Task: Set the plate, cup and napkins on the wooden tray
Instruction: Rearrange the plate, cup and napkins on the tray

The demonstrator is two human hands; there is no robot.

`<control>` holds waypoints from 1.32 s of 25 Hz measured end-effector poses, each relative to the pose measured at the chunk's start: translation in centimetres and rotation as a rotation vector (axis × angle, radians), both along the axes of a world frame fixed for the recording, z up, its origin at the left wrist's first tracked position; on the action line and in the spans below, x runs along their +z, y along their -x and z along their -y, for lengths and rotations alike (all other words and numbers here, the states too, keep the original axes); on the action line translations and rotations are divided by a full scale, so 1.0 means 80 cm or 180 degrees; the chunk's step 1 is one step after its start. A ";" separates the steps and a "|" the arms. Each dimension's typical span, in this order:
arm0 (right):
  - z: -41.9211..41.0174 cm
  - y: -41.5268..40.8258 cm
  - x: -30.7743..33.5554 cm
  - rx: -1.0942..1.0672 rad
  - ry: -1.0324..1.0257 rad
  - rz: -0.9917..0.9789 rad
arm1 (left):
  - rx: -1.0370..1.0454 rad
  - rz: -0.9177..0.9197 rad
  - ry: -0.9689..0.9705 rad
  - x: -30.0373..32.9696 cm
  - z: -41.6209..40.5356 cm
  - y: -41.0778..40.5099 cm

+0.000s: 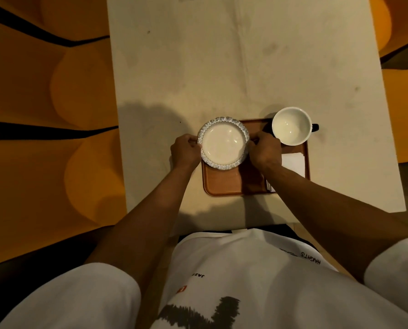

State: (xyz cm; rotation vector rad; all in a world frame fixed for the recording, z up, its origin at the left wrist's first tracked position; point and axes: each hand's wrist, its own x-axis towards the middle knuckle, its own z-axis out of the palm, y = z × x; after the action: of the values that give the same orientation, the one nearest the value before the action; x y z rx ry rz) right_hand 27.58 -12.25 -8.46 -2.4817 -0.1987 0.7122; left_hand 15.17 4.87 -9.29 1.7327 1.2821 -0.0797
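Observation:
A white plate (223,143) with a blue patterned rim is over the left part of the wooden tray (224,184); whether it touches the tray I cannot tell. My left hand (185,149) grips its left edge and my right hand (264,149) grips its right edge. A white cup (291,125) with a dark handle stands at the tray's far right corner. White napkins (293,162) lie on the tray's right side, partly hidden by my right forearm.
The tray sits near the front edge of a pale table (222,67). Orange seats (56,91) flank the table on the left and right. My white shirt fills the bottom of the view.

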 end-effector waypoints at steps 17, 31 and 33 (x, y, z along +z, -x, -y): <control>0.032 0.028 0.005 0.0247 0.0077 -0.0064 | -0.0057 -0.0087 0.0015 0.007 0.032 0.035; 0.062 0.064 0.008 0.0284 0.0257 -0.0129 | -0.0052 -0.0076 0.0036 0.003 0.059 0.071; 0.064 0.067 0.009 0.0271 0.0264 -0.0169 | -0.0066 -0.0082 0.0030 0.005 0.061 0.073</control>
State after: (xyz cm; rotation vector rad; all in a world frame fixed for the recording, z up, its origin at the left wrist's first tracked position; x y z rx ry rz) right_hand 22.25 -17.39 -7.73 -2.5420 -0.2611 0.8366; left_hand 9.37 -0.04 -8.92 1.7422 1.2805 -0.1203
